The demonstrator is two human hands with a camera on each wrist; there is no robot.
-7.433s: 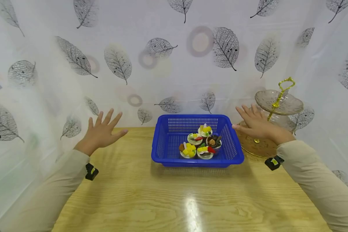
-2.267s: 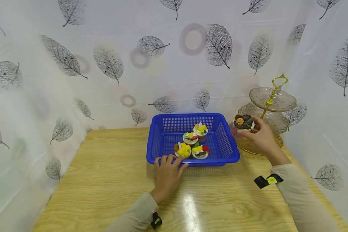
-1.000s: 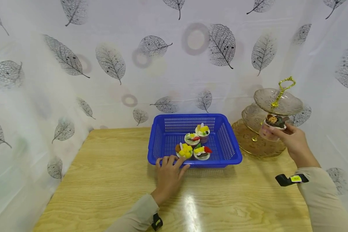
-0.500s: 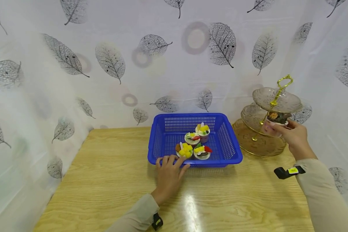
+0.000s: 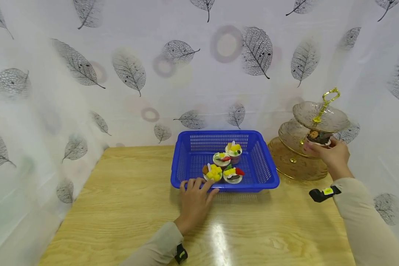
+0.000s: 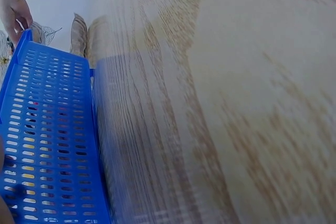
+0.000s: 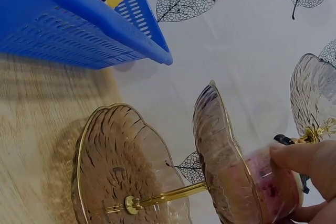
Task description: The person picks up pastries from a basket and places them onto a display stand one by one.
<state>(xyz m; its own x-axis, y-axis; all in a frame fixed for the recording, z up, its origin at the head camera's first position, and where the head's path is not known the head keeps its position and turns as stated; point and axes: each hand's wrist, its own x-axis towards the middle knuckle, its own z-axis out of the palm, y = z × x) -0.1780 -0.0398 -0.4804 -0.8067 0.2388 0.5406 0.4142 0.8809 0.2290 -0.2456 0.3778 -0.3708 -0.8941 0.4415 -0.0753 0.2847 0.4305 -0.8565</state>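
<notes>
In the head view my right hand (image 5: 336, 157) grips a pink dessert cup (image 5: 310, 147) topped with dark chocolate pieces and a nut-like ball. The cup is at the middle plate of a clear, gold-rimmed three-tier stand (image 5: 299, 166), beneath the top plate. In the right wrist view the cup's base (image 7: 270, 187) lies against the middle plate (image 7: 223, 166); fingers and thumb span its sides. My left hand (image 5: 194, 203) holds the front rim of a blue plastic basket (image 5: 266, 186), fingers bent over the edge. Several dessert cups (image 5: 232, 175) with fruit toppings stand inside the basket.
The basket and stand are side by side on a light wooden table (image 5: 126, 207), with the stand to the right. A white curtain (image 5: 186, 85) with leaf prints hangs behind and along both sides. The stand's gold ring handle (image 5: 331, 95) rises above its top plate.
My right hand has taken the chocolate-topped cup from the basket and carried it right to the stand's middle plate. The left hand moved onto the basket rim and has stayed there.
</notes>
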